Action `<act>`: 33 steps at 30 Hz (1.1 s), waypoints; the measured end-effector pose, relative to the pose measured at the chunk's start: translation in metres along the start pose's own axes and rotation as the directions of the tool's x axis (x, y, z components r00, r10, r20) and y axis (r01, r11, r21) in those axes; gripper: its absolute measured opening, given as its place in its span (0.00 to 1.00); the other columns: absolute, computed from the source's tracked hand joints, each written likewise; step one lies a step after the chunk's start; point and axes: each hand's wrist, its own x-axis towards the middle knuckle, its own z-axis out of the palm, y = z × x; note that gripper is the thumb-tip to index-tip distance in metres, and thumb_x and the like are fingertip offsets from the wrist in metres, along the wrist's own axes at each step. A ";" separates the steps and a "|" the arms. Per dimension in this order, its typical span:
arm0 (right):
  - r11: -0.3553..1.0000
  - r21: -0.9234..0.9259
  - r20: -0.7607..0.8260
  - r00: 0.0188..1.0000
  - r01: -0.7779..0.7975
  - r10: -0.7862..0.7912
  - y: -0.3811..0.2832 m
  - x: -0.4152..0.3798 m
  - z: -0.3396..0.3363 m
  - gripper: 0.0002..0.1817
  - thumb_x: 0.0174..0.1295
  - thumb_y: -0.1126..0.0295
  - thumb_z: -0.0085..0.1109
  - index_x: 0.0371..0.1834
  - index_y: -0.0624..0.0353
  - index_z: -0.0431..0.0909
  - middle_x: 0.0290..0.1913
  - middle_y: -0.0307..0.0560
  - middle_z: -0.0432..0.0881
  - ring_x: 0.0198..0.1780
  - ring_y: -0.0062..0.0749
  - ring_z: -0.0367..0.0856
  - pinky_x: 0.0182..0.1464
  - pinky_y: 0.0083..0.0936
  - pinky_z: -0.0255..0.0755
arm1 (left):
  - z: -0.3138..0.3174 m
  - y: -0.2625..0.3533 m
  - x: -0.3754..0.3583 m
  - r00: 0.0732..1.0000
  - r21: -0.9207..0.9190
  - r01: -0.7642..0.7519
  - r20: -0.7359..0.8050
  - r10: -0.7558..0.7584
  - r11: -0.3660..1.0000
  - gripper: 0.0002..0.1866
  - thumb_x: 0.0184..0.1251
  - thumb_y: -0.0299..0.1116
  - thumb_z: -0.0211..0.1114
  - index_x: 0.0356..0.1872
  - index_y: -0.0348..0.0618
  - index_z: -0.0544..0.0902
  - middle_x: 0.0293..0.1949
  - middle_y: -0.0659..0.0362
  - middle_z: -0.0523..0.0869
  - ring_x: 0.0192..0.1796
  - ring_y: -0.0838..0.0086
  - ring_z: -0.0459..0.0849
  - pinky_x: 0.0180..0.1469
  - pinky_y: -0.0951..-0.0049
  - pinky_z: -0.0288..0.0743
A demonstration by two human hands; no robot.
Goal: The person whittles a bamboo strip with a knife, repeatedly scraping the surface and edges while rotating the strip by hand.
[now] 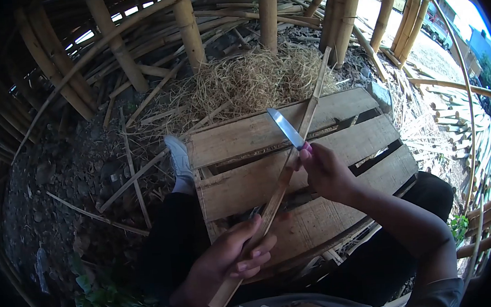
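A long split bamboo strip (276, 202) runs slantwise over a slatted wooden crate (237, 192), its far end reaching past the crate's back edge. Near its lower end, the fingers of my left hand (231, 258) are wrapped round the strip. My right hand (329, 173) grips a knife (287, 129) by its pink handle. The blade points up and to the left, crossing over the strip in this view. My right fingers sit right beside the strip, about midway along it.
Behind the crate lies a heap of dry bamboo shavings (245, 78), among upright bamboo posts (190, 34). My shoe (179, 156) rests at the crate's left side. Loose strips lie on the dark ground to the left. Many cut bamboo poles (457, 137) are piled at the right.
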 end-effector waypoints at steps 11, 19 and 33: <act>0.966 -0.128 0.126 0.963 -0.224 0.240 -0.003 0.020 -0.049 0.15 0.74 0.64 0.46 0.48 0.68 0.75 0.38 0.45 0.80 0.35 0.23 0.82 0.15 0.20 0.77 | -0.001 0.004 0.001 0.998 0.058 -0.032 -0.048 0.035 0.998 0.30 0.79 0.52 0.37 0.74 0.45 0.53 0.21 0.64 0.65 0.13 0.84 0.64 0.08 0.84 0.61; 0.955 -0.176 0.306 0.908 -0.240 0.285 -0.012 0.020 -0.061 0.18 0.75 0.62 0.42 0.50 0.71 0.71 0.37 0.47 0.80 0.30 0.28 0.86 0.13 0.20 0.75 | -0.002 0.008 -0.007 0.995 -0.034 -0.096 -0.007 0.096 0.995 0.26 0.81 0.44 0.35 0.74 0.44 0.53 0.18 0.65 0.64 0.12 0.85 0.65 0.09 0.86 0.63; 0.869 -0.336 0.306 0.831 -0.363 0.465 -0.028 0.013 -0.040 0.21 0.76 0.51 0.38 0.38 0.59 0.69 0.18 0.36 0.68 0.13 0.19 0.64 0.12 0.20 0.60 | -0.020 0.013 -0.001 0.977 -0.368 0.043 0.211 0.038 0.929 0.27 0.81 0.41 0.34 0.75 0.42 0.46 0.18 0.62 0.67 0.11 0.84 0.68 0.07 0.85 0.69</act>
